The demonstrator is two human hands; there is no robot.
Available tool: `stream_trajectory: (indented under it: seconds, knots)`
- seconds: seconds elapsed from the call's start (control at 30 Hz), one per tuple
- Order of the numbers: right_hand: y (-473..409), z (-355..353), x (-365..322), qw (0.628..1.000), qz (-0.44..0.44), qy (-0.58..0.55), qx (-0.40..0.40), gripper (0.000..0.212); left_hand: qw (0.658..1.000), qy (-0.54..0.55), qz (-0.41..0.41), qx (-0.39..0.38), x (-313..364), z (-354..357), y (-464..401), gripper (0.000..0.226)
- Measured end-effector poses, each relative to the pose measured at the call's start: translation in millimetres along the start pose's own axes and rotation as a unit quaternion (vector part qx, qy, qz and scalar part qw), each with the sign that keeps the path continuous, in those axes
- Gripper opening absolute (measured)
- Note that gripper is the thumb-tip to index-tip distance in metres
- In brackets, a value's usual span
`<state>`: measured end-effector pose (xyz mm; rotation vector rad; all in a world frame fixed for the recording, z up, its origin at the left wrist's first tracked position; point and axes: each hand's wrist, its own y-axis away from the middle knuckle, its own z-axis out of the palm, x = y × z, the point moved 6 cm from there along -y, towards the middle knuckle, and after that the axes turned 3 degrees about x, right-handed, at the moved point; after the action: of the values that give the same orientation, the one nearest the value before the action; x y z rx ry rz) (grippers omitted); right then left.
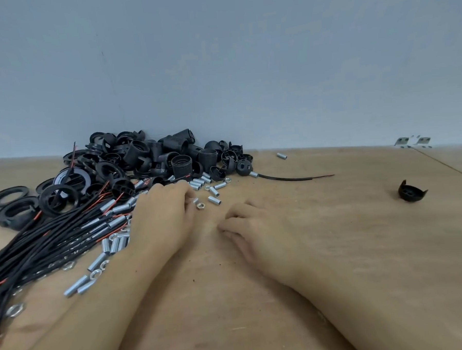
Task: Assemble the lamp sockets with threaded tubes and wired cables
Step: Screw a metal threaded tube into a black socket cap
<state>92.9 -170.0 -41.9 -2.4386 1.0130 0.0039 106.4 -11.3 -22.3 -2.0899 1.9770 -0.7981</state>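
Left hand (163,215) reaches with curled fingers toward a nut (200,206) beside scattered tubes (214,191), grasp unclear; right hand (256,228) rests loosely curled, empty; best pinch one nut cleanly, without scattering neighbours.

no readable text anywhere, no labels, brands or numbers on the black lamp sockets (181,164), none on the threaded tubes (215,201) or the cables (41,246) (moulded marks, if any, too small and blurred to tell), wooden table (335,249) unmarked
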Motion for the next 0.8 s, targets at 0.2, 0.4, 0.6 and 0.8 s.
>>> stream_trajectory:
  seconds: [0.2, 0.4, 0.6, 0.8]
  knots:
    - [3.0, -12.0, 14.8, 0.991, 0.081, -0.089, 0.058, 0.011, 0.996, 0.085, 0.006, 0.008, 2.0, -0.6, 0.8, 0.022]
    - [11.0, -24.0, 43.5, 0.935, 0.253, -0.22, 0.118, 0.02, 0.994, 0.106, 0.022, -0.01, -2.4, -1.2, -0.5, 0.019]
    - [10.7, -24.1, 42.3, 0.933, 0.252, -0.231, 0.113, 0.02, 0.993, 0.091, 0.072, -0.017, -4.4, -4.5, -1.7, 0.014]
    - [10.9, -22.0, 43.8, 0.922, 0.263, -0.254, 0.122, 0.008, 0.989, 0.061, 0.117, -0.064, 6.6, 7.0, 0.8, 0.013]
